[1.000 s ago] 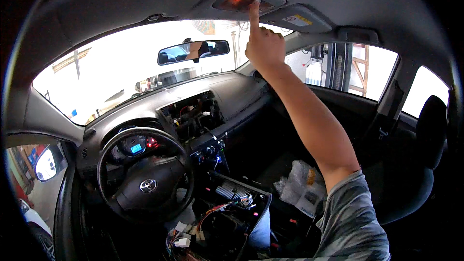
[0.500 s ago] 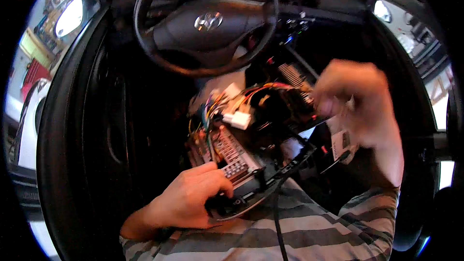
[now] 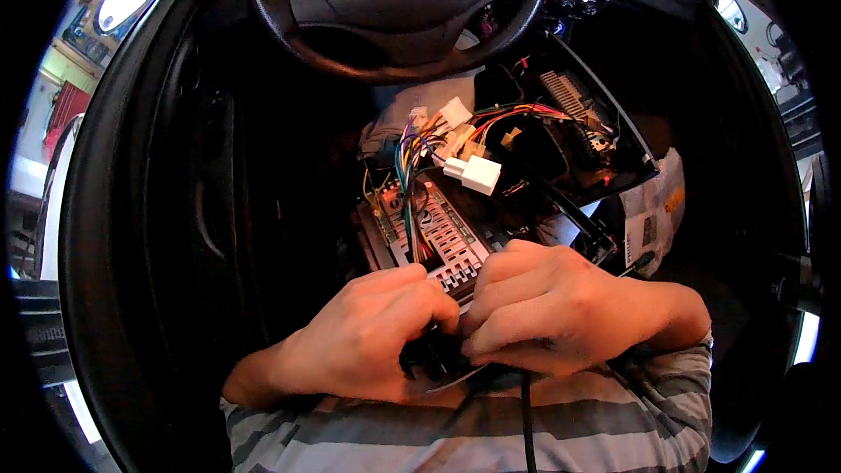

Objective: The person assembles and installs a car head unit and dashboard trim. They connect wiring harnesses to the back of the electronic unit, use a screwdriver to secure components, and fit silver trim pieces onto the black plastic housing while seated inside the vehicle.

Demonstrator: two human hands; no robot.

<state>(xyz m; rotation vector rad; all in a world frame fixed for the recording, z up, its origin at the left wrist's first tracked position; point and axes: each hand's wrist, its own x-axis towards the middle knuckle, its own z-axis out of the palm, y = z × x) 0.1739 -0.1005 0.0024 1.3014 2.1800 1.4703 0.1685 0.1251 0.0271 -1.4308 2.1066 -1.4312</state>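
A car stereo (image 3: 454, 239) with a slotted metal case lies tilted on my lap. My left hand (image 3: 363, 328) is closed round its near left edge, thumb and fingers at the black front part. Beside it my right hand (image 3: 561, 307) is closed at the near right corner, fingers curled inward. Whatever those fingers pinch is hidden behind the knuckles. A bundle of coloured wires (image 3: 412, 153) rises from the far end of the case to several plugs, among them a white connector (image 3: 475, 173) lying loose beyond the stereo.
The steering wheel (image 3: 412, 70) stands ahead, above my lap. To the right, a black open frame (image 3: 604, 79) holds a finned metal part (image 3: 569, 95). A clear plastic bag with a label (image 3: 653, 228) sits beside it. A black cable (image 3: 528, 420) runs down over my striped shirt.
My right hand has come down and left from above the frame to the stereo's near edge, beside my left hand. The left hand has kept its grip. The view has tilted downward.
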